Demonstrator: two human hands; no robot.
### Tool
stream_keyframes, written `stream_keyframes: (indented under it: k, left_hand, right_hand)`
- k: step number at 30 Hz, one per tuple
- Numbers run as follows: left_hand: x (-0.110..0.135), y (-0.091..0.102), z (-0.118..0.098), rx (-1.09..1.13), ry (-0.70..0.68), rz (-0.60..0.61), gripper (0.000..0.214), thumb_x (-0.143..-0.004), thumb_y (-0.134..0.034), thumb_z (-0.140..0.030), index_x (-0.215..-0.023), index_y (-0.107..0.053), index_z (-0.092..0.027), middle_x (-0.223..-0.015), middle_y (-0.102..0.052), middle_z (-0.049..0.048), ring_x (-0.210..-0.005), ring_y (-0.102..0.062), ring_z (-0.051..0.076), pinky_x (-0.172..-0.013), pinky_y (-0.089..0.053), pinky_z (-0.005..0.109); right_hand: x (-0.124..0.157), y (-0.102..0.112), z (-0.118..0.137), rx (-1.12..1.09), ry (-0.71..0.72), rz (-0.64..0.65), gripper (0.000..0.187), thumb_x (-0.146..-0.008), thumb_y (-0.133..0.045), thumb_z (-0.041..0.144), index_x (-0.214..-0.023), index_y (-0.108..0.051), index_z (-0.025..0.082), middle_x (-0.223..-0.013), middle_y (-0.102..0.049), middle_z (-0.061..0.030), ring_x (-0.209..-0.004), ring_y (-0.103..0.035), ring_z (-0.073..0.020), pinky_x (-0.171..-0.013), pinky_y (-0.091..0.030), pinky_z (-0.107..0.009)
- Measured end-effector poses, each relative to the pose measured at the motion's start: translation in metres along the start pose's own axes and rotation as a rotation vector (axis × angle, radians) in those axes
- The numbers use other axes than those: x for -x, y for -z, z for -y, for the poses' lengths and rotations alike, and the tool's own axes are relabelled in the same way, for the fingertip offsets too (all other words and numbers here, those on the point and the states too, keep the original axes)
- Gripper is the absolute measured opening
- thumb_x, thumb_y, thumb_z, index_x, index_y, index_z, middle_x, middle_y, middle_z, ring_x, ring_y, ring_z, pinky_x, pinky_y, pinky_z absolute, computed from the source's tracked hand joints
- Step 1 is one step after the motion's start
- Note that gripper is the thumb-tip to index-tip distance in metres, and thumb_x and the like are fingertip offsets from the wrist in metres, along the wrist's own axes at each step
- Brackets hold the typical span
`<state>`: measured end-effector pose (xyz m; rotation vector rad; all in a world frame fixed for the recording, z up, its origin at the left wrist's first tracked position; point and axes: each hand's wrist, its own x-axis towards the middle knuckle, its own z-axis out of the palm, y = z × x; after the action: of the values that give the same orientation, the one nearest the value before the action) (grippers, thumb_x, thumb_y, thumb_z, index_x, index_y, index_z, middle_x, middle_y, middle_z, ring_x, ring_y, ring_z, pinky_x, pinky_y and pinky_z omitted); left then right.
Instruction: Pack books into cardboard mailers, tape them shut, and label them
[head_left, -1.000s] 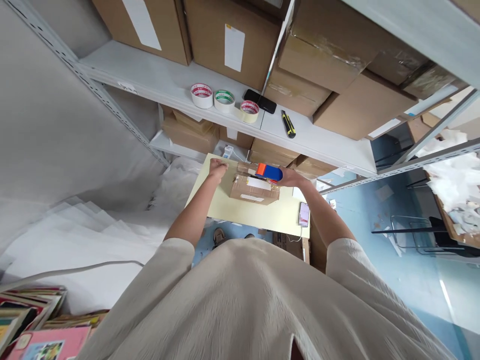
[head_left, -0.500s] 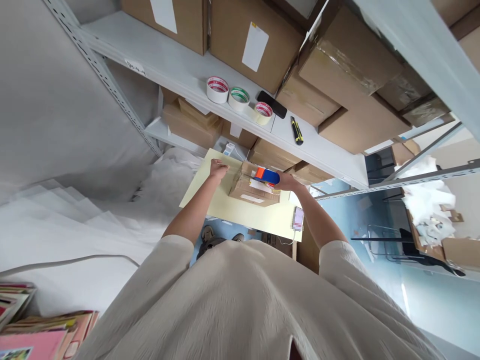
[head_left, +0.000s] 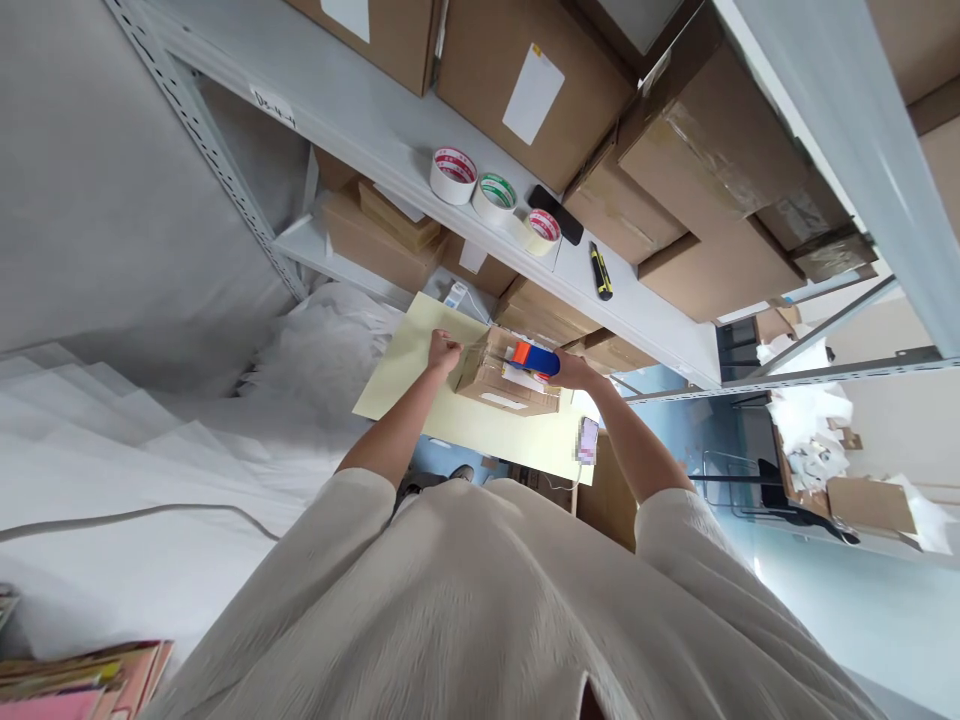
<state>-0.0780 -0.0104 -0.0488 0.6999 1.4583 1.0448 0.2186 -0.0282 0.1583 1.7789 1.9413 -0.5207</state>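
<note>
A small cardboard box point(head_left: 499, 372) with white labels lies on the pale yellow tabletop point(head_left: 405, 375). Over its top, my right hand point(head_left: 574, 370) is closed round a blue and orange tape dispenser point(head_left: 538, 359). My left hand point(head_left: 444, 352) is closed in a pinch just off the box's left end. A faint clear strip, apparently packing tape point(head_left: 471, 352), runs from these fingers towards the box. The fingertips themselves are too small to make out well.
On the grey shelf point(head_left: 360, 130) ahead are several tape rolls point(head_left: 495, 198), a black phone point(head_left: 556, 214) and a yellow-black utility knife point(head_left: 600, 271). Large cartons point(head_left: 525, 60) stand behind. A lit phone point(head_left: 587, 440) lies at the table's right edge. White packing sheets point(head_left: 315, 350) heap up at left.
My left hand has shifted slightly to the right and down in the picture. The dispenser stays over the box in my right hand. The camera view has turned a little.
</note>
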Motion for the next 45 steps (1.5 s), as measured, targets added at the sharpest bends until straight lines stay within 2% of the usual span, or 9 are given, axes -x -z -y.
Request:
stream_keyframes:
  k: [4,12,19,23,26,29,32,37,45]
  left_hand:
    - [0.008,-0.013,0.007,-0.116,0.062,-0.075,0.044,-0.089,-0.082,-0.013,-0.126,-0.064,-0.030,-0.087,-0.073,-0.0009,-0.096,-0.079,0.025,-0.100,-0.062,0.041]
    - [0.027,-0.034,0.013,-0.141,0.027,-0.056,0.032,-0.092,-0.076,-0.009,-0.100,-0.054,-0.031,-0.085,-0.070,-0.0020,-0.100,-0.080,0.025,-0.101,-0.058,0.038]
    - [0.030,-0.028,0.022,-0.220,-0.048,-0.089,0.023,-0.089,-0.073,-0.012,-0.086,-0.057,-0.029,-0.104,-0.079,0.0072,-0.119,-0.080,0.029,-0.110,-0.059,0.041]
    - [0.029,-0.022,0.022,-0.172,-0.079,0.067,0.017,-0.101,-0.062,-0.016,-0.107,-0.074,-0.027,-0.118,-0.087,0.0069,-0.118,-0.083,0.025,-0.114,-0.060,0.040]
    - [0.030,-0.023,0.015,-0.229,-0.092,0.131,0.034,-0.106,-0.062,-0.023,-0.134,-0.080,-0.026,-0.145,-0.085,0.0117,-0.138,-0.079,0.031,-0.125,-0.057,0.046]
    - [0.033,-0.031,0.004,-0.289,-0.321,0.213,0.065,-0.105,-0.055,-0.020,-0.169,-0.068,-0.022,-0.176,-0.069,0.0121,-0.164,-0.064,0.030,-0.139,-0.048,0.045]
    - [0.037,-0.040,-0.005,-0.466,-0.556,0.389,0.086,-0.103,-0.054,-0.021,-0.188,-0.045,-0.014,-0.193,-0.048,0.0150,-0.180,-0.045,0.030,-0.150,-0.033,0.047]
    - [0.047,-0.041,-0.006,-0.889,-0.675,0.475,0.099,-0.111,-0.057,-0.046,-0.196,-0.022,-0.010,-0.201,-0.025,0.0191,-0.190,-0.016,0.038,-0.154,-0.003,0.061]
    - [0.058,-0.032,-0.013,-1.034,-0.715,0.441,0.096,-0.115,-0.054,-0.055,-0.195,-0.027,-0.011,-0.200,-0.027,0.0212,-0.190,-0.019,0.041,-0.153,0.002,0.063]
  right_hand:
    - [-0.008,-0.008,-0.008,0.016,0.002,-0.010,0.054,-0.089,-0.088,0.035,-0.138,-0.068,0.023,-0.123,-0.088,-0.0137,-0.118,-0.083,-0.0358,-0.117,-0.057,-0.045]
    - [-0.009,-0.011,-0.005,0.011,-0.010,-0.027,0.056,-0.088,-0.087,0.036,-0.139,-0.069,0.023,-0.123,-0.088,-0.0134,-0.121,-0.083,-0.0364,-0.119,-0.056,-0.046]
    - [-0.005,-0.010,-0.002,-0.001,-0.027,-0.019,0.055,-0.087,-0.085,0.035,-0.138,-0.068,0.024,-0.125,-0.088,-0.0141,-0.121,-0.083,-0.0377,-0.112,-0.058,-0.044]
    - [-0.005,-0.012,-0.001,-0.007,-0.026,-0.024,0.051,-0.087,-0.081,0.030,-0.136,-0.067,0.023,-0.124,-0.088,-0.0142,-0.119,-0.082,-0.0359,-0.116,-0.055,-0.045]
    - [-0.003,-0.009,0.001,-0.012,-0.034,-0.005,0.051,-0.088,-0.081,0.030,-0.136,-0.067,0.023,-0.128,-0.087,-0.0143,-0.121,-0.081,-0.0359,-0.113,-0.056,-0.044]
    - [0.001,-0.006,0.003,-0.039,-0.036,0.018,0.055,-0.089,-0.085,0.033,-0.140,-0.067,0.023,-0.135,-0.086,-0.0158,-0.123,-0.081,-0.0366,-0.105,-0.059,-0.042]
    - [0.003,-0.004,0.003,-0.082,-0.027,0.031,0.056,-0.093,-0.086,0.037,-0.143,-0.066,0.022,-0.141,-0.084,-0.0179,-0.120,-0.081,-0.0355,-0.096,-0.060,-0.038]
    - [0.003,-0.002,-0.003,-0.077,0.006,0.021,0.060,-0.089,-0.093,0.039,-0.140,-0.069,0.022,-0.133,-0.086,-0.0178,-0.116,-0.081,-0.0376,-0.096,-0.061,-0.040]
    - [0.007,-0.004,-0.014,-0.124,0.065,0.027,0.062,-0.092,-0.093,0.057,-0.140,-0.072,0.023,-0.132,-0.087,-0.0172,-0.117,-0.082,-0.0386,-0.099,-0.061,-0.041]
